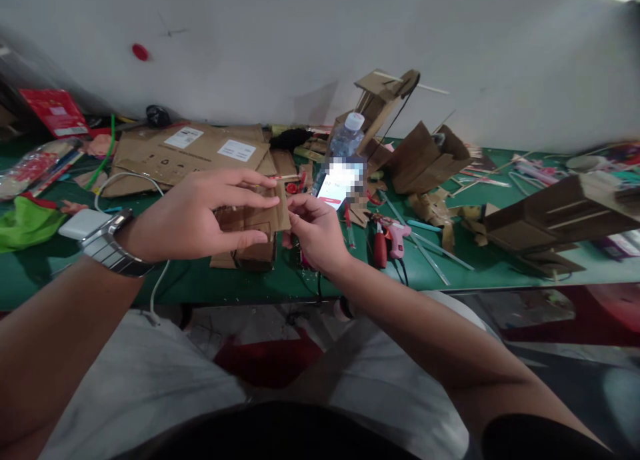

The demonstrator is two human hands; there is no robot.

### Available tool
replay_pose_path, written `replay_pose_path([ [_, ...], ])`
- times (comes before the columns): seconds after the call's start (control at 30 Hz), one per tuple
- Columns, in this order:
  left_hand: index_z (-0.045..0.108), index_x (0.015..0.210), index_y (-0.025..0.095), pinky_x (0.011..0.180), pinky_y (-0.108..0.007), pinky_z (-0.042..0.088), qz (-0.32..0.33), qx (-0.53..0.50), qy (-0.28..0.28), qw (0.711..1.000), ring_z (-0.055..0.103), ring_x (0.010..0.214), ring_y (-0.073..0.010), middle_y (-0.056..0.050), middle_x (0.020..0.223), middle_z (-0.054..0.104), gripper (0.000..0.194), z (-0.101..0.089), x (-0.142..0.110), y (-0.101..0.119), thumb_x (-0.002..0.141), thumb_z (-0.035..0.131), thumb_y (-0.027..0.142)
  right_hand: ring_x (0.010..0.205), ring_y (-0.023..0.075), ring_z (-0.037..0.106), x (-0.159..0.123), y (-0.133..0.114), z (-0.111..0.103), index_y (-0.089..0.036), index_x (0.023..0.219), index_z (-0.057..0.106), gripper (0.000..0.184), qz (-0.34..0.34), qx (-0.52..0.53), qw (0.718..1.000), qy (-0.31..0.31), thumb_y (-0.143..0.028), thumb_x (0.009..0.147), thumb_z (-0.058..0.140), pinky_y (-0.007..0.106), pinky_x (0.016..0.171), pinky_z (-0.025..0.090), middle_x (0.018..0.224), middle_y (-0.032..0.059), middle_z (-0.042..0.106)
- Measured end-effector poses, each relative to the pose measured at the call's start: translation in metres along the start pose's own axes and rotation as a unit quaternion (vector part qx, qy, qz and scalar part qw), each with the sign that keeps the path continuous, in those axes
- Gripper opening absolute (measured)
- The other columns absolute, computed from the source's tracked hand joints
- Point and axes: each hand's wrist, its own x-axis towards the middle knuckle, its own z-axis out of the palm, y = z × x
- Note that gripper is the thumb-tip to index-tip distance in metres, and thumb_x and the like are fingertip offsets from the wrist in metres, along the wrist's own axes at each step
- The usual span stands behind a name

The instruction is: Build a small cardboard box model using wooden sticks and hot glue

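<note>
My left hand (pixel 200 213), with a watch (pixel 107 240) on its wrist, reaches over a small cardboard box (pixel 259 255) near the table's front edge. Its fingers and thumb are stretched out and apart, the fingertips at a narrow cardboard strip (pixel 283 210) on the box's right side. My right hand (pixel 320 233) pinches the right edge of that strip between thumb and curled fingers. The box's left part is hidden under my left hand. Just beyond my right hand a lit phone (pixel 336 188) leans in front of a clear plastic bottle (pixel 345 140).
A pink glue gun (pixel 397 239) and red-handled pliers (pixel 380 247) lie right of my right hand. Cardboard models (pixel 425 157) stand behind and to the right. A flattened carton (pixel 165 153) lies back left. A white cable (pixel 161 287) hangs over the front edge.
</note>
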Motion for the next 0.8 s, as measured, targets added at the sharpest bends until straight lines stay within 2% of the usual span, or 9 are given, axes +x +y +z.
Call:
replay_pose_path([
  [0.2,0.075,0.141,0.043,0.12,-0.052,0.06,-0.003,0.004,0.002,1.0,0.072,0.136,-0.0322,-0.003,0.152,0.072,0.047,-0.002,0.001,-0.001,0.095,0.082,0.052,0.047,0.0107,0.062,-0.008,0.0,0.002,-0.023,0.095,0.076,0.043,-0.029,-0.042,0.998,0.037,-0.06,0.081,0.092,0.027,0.044,0.053,0.076,-0.0026,0.074],
  [0.33,0.075,0.141,0.041,0.118,-0.052,0.061,-0.009,0.001,0.006,1.0,0.071,0.137,-0.0328,-0.004,0.153,0.071,0.049,-0.003,0.001,-0.001,0.095,0.082,0.055,0.05,0.0109,0.063,-0.017,0.004,0.001,-0.024,0.102,0.084,0.035,-0.037,-0.041,0.998,0.027,-0.056,0.088,0.086,0.028,0.049,0.056,0.077,-0.0029,0.073],
  [0.43,0.076,0.14,0.041,0.119,-0.053,0.06,-0.01,0.01,0.006,1.0,0.071,0.137,-0.0338,-0.004,0.153,0.071,0.049,-0.003,0.001,-0.002,0.095,0.082,0.057,0.05,0.011,0.064,-0.02,0.005,0.0,-0.026,0.118,0.084,0.038,-0.003,0.029,1.0,0.005,-0.052,0.091,0.084,0.027,0.049,0.055,0.069,-0.0056,0.069],
  [0.53,0.076,0.139,0.042,0.119,-0.053,0.06,-0.006,0.013,0.006,1.0,0.071,0.138,-0.0338,-0.004,0.152,0.071,0.049,-0.003,0.001,-0.002,0.094,0.082,0.059,0.051,0.0113,0.065,-0.021,0.002,-0.001,-0.025,0.125,0.081,0.042,0.063,0.098,0.993,-0.016,-0.052,0.093,0.081,0.024,0.047,0.053,0.067,-0.0057,0.069],
  [0.63,0.076,0.139,0.041,0.119,-0.052,0.06,0.0,0.012,0.01,1.0,0.071,0.137,-0.0329,-0.004,0.152,0.071,0.048,-0.003,0.001,-0.002,0.095,0.082,0.058,0.051,0.011,0.064,-0.021,-0.004,-0.001,-0.023,0.121,0.08,0.041,0.111,0.119,0.986,-0.03,-0.053,0.093,0.081,0.023,0.045,0.051,0.067,-0.0056,0.068],
  [0.8,0.077,0.139,0.04,0.118,-0.051,0.061,0.001,0.011,0.008,1.0,0.071,0.137,-0.0327,-0.005,0.151,0.071,0.048,-0.001,0.001,0.0,0.094,0.083,0.055,0.049,0.0086,0.062,-0.017,-0.003,0.0,-0.022,0.109,0.079,0.039,0.107,0.108,0.988,-0.022,-0.051,0.086,0.091,0.021,0.043,0.049,0.067,-0.0071,0.067],
])
